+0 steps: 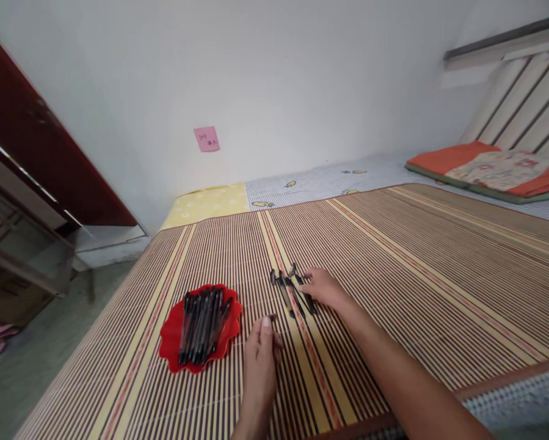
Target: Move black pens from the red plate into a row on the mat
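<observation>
A red scalloped plate (171, 342) lies on the striped bamboo mat (416, 263) and holds several black pens (203, 324). A few more black pens (287, 290) lie loose on the mat to the plate's right. My right hand (324, 288) rests on the mat with its fingertips touching these loose pens, fingers curled around them. My left hand (260, 354) lies just right of the plate, fingers drawn together and pressed down on the mat; I cannot make out anything in them.
The mat covers a bed against a white wall with a pink sticky note (206, 139). An orange and patterned pillow (489, 168) lies at the far right. A dark red cabinet (36, 140) stands to the left beyond the bed's edge.
</observation>
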### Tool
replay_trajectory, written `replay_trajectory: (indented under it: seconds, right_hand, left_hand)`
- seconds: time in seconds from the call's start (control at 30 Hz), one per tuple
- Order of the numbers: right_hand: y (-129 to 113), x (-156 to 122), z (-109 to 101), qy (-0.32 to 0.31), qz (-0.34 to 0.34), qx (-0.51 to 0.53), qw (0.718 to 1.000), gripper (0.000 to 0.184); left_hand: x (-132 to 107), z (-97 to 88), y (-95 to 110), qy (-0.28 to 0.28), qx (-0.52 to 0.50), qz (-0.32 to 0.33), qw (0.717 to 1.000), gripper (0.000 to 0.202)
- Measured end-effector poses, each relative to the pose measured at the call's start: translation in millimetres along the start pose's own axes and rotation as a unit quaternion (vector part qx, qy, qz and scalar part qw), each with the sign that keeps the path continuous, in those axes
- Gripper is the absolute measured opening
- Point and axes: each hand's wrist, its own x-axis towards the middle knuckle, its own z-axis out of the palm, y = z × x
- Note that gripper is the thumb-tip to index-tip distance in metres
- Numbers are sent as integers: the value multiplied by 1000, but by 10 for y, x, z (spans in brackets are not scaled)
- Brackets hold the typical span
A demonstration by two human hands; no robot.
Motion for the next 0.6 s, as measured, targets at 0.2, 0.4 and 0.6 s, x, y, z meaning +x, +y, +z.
replay_trajectory:
  seconds: [0.2,0.4,0.6]
  right_hand:
    - [-82,139,-24,17,4,-29,999,27]
    - [-274,456,17,16,-9,-60,998,26]
    - [-263,505,83,-7,-32,-55,998,25]
  left_hand:
    - [-9,15,27,-1,-10,-6,1000,61]
    - [-1,9,34,6,-10,-13,1000,62]
    - [6,-16,12,-5,-2,-14,1000,62]
